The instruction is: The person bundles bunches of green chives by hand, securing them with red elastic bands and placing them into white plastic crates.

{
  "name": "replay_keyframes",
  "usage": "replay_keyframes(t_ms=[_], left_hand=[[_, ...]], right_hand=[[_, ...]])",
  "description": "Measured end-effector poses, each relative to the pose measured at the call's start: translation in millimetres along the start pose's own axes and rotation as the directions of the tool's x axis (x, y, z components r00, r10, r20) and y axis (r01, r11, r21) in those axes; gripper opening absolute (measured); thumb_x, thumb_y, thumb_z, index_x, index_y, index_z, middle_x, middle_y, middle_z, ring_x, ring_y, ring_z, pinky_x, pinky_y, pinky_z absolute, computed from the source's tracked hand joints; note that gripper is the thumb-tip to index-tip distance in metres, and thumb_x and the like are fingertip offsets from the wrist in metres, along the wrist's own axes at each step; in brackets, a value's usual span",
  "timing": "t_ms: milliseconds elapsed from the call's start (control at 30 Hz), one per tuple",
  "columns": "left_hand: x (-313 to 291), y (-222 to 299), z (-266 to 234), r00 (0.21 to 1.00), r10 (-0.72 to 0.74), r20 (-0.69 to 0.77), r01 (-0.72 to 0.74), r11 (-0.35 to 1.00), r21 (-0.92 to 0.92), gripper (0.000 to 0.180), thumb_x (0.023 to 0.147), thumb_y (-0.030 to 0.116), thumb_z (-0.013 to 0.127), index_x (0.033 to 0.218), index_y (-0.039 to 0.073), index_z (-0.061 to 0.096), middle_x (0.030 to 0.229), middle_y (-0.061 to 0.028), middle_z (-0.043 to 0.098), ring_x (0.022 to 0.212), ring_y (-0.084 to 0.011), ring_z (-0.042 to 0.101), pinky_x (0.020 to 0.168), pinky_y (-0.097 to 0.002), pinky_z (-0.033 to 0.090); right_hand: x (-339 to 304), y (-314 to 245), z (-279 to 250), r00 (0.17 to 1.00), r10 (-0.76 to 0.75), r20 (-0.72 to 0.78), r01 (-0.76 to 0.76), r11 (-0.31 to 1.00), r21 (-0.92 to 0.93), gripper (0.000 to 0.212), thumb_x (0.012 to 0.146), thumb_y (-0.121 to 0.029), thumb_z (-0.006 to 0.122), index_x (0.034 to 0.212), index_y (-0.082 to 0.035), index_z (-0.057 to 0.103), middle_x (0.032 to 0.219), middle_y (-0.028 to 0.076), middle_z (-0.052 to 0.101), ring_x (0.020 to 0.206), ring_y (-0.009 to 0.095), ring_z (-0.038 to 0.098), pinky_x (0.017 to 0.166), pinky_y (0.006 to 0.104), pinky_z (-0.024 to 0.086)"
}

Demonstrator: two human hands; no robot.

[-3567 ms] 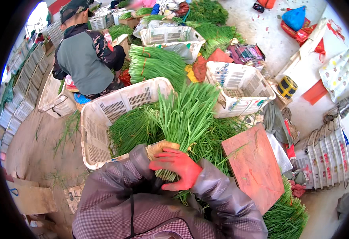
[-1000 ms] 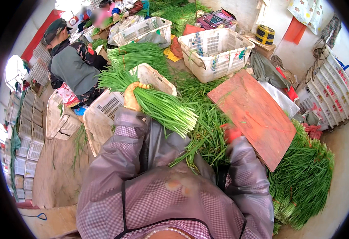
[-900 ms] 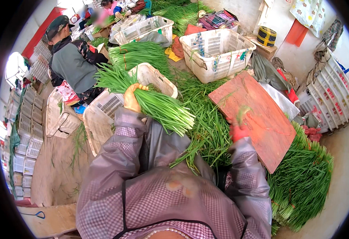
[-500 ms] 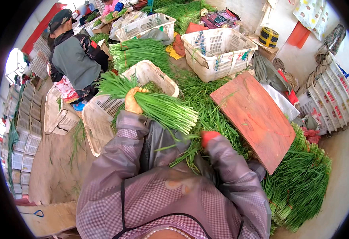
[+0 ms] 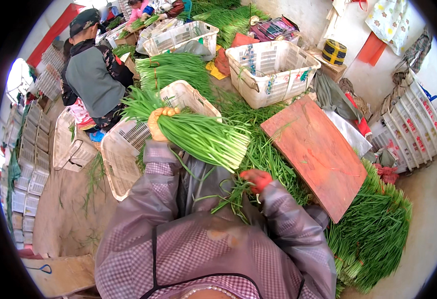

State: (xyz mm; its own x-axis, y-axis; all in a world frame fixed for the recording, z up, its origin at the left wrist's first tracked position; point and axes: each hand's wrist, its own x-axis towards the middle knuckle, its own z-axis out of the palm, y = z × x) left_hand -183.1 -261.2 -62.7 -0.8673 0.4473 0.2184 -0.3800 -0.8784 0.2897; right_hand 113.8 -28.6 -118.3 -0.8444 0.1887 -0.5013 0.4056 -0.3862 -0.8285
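Note:
My left hand (image 5: 157, 123), in a pale yellow glove, is wrapped round a thick bunch of garlic chives (image 5: 208, 138) above my lap. The leafy tips point left, and the pale cut ends fan out to the right. Just below those ends is my right hand (image 5: 257, 180), in an orange-red glove. Its fingers look loosely apart, with nothing plainly gripped in them. Loose chive leaves (image 5: 232, 198) hang and lie beside it across my lap. Under the held bunch stands a white plastic crate (image 5: 116, 167).
A reddish board (image 5: 318, 154) slopes at my right, beside a heap of tied chives (image 5: 373, 234). Farther off are a white crate (image 5: 271, 89) and another chive pile (image 5: 173, 72). A person in a grey vest (image 5: 94, 74) sits at the left near stacked crates (image 5: 31, 164).
My right hand has moved slightly down and left, its fingers now showing more clearly. The left hand still grips the bunch, which has shifted slightly. The seated person leans a little to the right.

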Motion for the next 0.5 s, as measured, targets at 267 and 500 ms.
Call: replay_keyframes(t_ms=[267,500], left_hand=[[-10.9,6.9,33.1,0.997,-0.027,0.069,0.025,0.999,0.028,0.014,0.077,0.013,0.058,0.066,0.007,0.054,0.067,-0.0044,0.049,0.072,-0.0201,0.049,0.090,-0.0384,0.042],[-21.0,-19.5,67.7,0.985,-0.050,0.163,0.032,0.993,0.111,0.015,0.080,0.015,0.060,0.072,0.008,0.049,0.074,-0.0018,0.044,0.074,-0.0157,0.046,0.090,-0.0363,0.042]], right_hand=[[-32.4,-86.2,31.1,0.935,-0.354,-0.026,0.324,0.882,-0.342,0.041,0.089,-0.038,0.063,0.104,-0.001,0.068,0.064,0.002,0.059,0.049,0.010,0.049,0.045,0.0257,0.036],[16.9,-80.8,61.2,0.867,-0.496,-0.044,0.407,0.756,-0.513,0.045,0.089,-0.043,0.060,0.102,-0.001,0.069,0.078,0.014,0.068,0.066,0.023,0.062,0.064,0.0330,0.048]])
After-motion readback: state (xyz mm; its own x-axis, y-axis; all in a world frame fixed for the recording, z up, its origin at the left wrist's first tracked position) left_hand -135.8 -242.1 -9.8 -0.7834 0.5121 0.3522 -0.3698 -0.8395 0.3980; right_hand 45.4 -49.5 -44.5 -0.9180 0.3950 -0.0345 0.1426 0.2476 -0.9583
